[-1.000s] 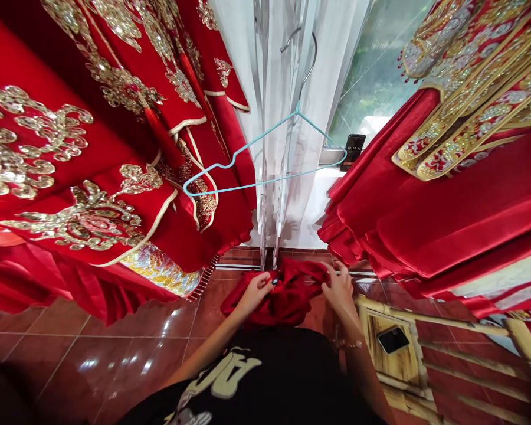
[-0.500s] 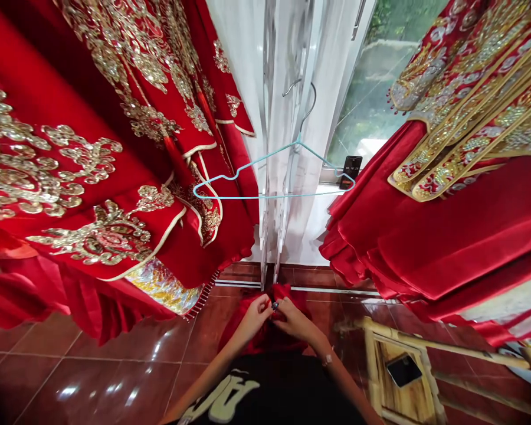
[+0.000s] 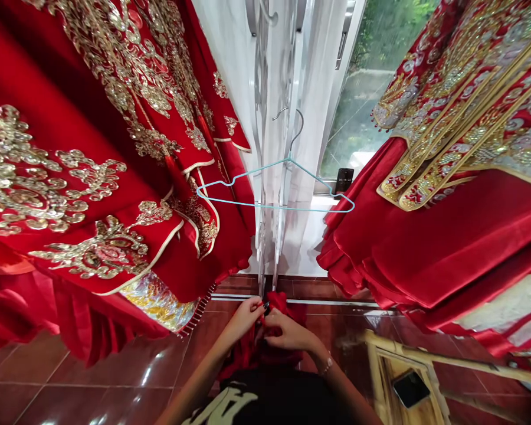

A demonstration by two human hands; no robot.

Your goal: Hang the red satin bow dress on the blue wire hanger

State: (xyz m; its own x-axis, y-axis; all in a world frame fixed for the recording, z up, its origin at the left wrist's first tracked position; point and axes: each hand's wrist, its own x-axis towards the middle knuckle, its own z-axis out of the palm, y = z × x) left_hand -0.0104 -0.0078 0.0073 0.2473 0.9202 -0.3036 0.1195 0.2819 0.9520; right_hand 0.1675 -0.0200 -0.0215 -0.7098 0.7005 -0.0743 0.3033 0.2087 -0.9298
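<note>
A bunched piece of red satin cloth (image 3: 265, 351) sits against my body, low in the view. My left hand (image 3: 248, 316) and my right hand (image 3: 289, 332) meet on its upper part, with fingers pinching the folds. A small dark object (image 3: 266, 307) shows at my left fingertips, too small to identify. A thin light-blue wire hanger (image 3: 274, 203) hangs well above my hands, empty, from a transparent rack (image 3: 268, 248).
Red gold-embroidered garments (image 3: 97, 177) hang at left and another (image 3: 425, 236) at right. Behind are a white curtain (image 3: 314, 236) and a phone (image 3: 344, 180) at the window. A bamboo frame (image 3: 407, 366) holding a phone stands right on glossy brown tiles (image 3: 88, 378).
My hands have come together from either side of the cloth and now pinch close to each other. The cloth is gathered smaller, and the view has tilted, with the hanger sitting level.
</note>
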